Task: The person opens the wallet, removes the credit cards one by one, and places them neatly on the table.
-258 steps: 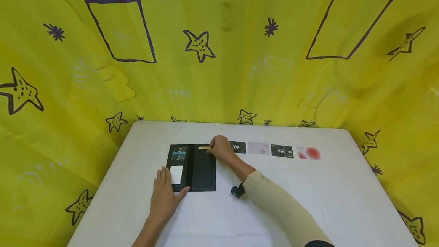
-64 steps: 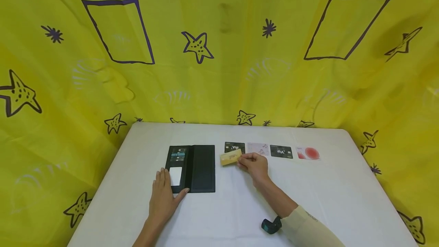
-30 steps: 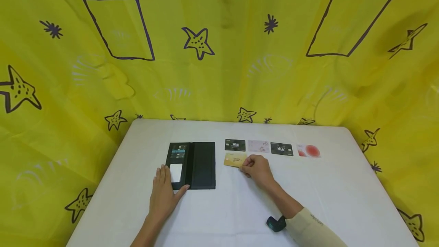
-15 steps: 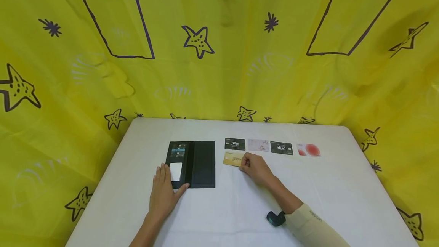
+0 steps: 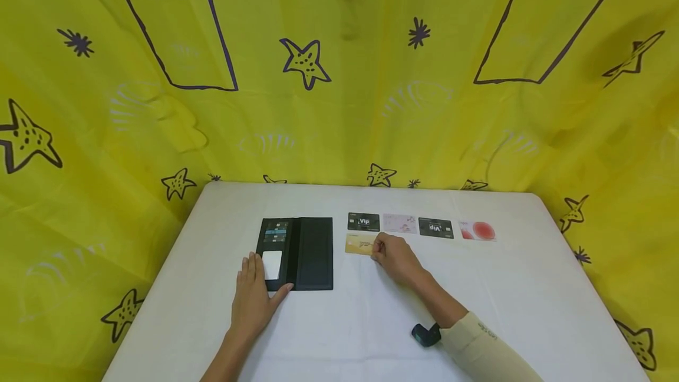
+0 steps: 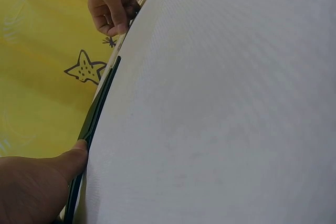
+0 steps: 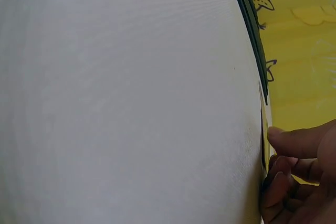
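Observation:
An opened black card wallet (image 5: 315, 258) lies flat on the white table. Several dark cards (image 5: 275, 231) and a white card (image 5: 272, 265) show in its left half. My left hand (image 5: 251, 296) rests along the wallet's lower left edge, fingers straight, thumb at its bottom edge; the left wrist view has that thumb (image 6: 73, 161) against the wallet. To the right, my right hand (image 5: 396, 258) pinches the right end of a gold card (image 5: 359, 244), which appears flat on the table. Edge-on in the right wrist view, the gold card (image 7: 264, 140) meets the thumb (image 7: 278, 136).
Behind the gold card runs a row: a black Vip card (image 5: 363, 221), a pale pink card (image 5: 399, 224), another black Vip card (image 5: 435, 228) and a white card with red circles (image 5: 478, 230). Yellow patterned cloth (image 5: 339, 105) hangs past the table's far edge.
The gold card has come out of the wallet's right half, moved right in my right hand, and come down in front of the first Vip card. Lately it shifted only slightly. My left hand stayed.

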{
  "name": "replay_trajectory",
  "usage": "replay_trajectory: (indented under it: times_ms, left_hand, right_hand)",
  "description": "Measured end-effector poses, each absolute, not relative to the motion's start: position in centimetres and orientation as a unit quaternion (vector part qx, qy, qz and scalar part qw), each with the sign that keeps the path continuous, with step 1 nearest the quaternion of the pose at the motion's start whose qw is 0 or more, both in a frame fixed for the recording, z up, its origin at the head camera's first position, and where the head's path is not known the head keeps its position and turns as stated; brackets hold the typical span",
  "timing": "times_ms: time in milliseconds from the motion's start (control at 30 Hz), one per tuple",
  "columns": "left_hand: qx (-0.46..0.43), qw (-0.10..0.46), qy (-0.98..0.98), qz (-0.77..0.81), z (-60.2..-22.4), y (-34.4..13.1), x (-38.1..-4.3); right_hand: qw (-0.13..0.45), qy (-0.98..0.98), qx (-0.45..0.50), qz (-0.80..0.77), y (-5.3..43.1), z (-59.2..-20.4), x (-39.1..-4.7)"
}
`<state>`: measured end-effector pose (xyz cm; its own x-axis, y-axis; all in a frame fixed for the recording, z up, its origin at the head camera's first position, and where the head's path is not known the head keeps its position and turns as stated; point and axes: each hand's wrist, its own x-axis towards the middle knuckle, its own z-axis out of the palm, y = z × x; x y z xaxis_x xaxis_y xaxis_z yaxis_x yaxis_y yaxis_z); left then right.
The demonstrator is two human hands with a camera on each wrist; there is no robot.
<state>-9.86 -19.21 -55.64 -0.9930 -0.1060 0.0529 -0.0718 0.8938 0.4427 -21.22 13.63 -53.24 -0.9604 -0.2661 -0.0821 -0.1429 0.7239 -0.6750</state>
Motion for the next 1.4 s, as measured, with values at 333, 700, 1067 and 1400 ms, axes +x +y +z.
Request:
replay_trajectory:
  times_ms: [333, 700, 1067, 1400]
  left_hand:
    - [0.042, 0.042, -0.973, -0.225, -55.6, -19.2, -9.9]
    - [0.048, 0.039, -0.973, -0.224, -55.4, -19.2, -9.8]
    - [0.047, 0.035, -0.974, -0.22, -55.6, -19.1, -9.9]
    - [0.044, 0.042, -0.972, -0.228, -55.4, -19.1, -9.9]
  right_hand:
    - [0.055, 0.911, -0.088, -0.399, 13.5, -52.6, -21.3]
    - [0.046, 0.883, -0.097, -0.456, 11.5, -51.2, -22.0]
    - [0.076, 0.846, -0.134, -0.51, 8.6, -50.9, -22.6]
    - [0.101, 0.825, -0.171, -0.53, 6.1, -50.8, -23.3]
